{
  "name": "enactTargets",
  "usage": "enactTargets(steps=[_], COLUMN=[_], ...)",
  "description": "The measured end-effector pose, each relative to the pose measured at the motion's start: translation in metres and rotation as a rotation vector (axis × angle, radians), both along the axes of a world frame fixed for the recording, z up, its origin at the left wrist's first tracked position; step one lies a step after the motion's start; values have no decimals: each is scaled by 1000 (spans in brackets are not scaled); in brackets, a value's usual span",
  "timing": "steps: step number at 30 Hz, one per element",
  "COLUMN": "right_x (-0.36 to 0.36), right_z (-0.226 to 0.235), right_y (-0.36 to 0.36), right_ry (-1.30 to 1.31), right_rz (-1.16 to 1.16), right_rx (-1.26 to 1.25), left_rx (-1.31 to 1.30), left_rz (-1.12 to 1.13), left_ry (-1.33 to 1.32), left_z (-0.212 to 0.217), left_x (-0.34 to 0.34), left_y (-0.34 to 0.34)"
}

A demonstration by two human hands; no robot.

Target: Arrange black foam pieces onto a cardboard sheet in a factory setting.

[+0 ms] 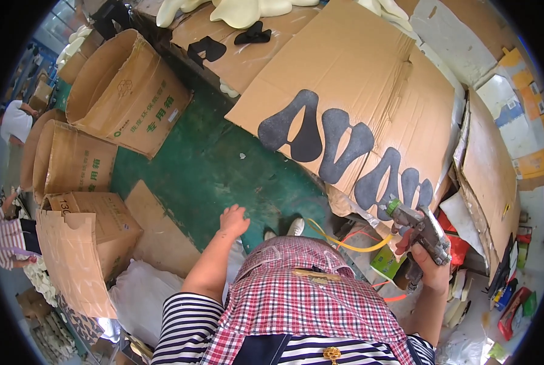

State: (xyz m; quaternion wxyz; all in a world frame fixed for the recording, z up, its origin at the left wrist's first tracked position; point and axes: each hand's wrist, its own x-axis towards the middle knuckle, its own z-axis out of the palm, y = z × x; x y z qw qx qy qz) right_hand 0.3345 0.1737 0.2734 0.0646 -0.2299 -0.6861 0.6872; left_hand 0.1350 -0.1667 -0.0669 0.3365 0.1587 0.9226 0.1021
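1. The right hand (431, 267), at the lower right of the frame, is closed around the grip of a grey spray gun (421, 228), a finger lying across its trigger side.
2. The spray gun's green-tipped nozzle points up and left, toward the lower edge of a tilted cardboard sheet (369, 79) just above it.
3. A yellow hose (345, 243) curves away to the left from under the gun.
4. The left hand (233, 220), at lower centre, holds nothing; its fingers are loosely spread above the green floor (211, 164), well apart from the gun.
5. The cardboard sheet carries dark sprayed outlines (345, 149), rounded lobed shapes in a row running down toward the gun.
6. Open cardboard boxes (126, 91) stand at the upper left and left.
7. Pale foam pieces (241, 11) lie along the top edge.
8. Another person (7, 234) in a striped shirt is at the far left edge.
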Motion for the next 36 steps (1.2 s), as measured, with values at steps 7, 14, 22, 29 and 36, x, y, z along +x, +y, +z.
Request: enactTargets(steps=[7,14,22,29,36], right_x=[12,32,52,65,63], right_z=[-1,7,14,17,24], right_y=[-8,-11,-24,-29,-32], right_ry=[-1,-68,-104,-154,-190], right_rz=[53,-84,-230,-264,-307], right_rx=[35,55,97,146,190], left_rx=[-135,-58,75,89,74], left_rz=[161,188,218,214,266], left_ry=[-242,-273,-191,-206,-234], left_z=[-44,-56,-59,-55,-68], left_x=[19,4,-15,-8,4], left_y=[-58,-49,-26,-22,-44])
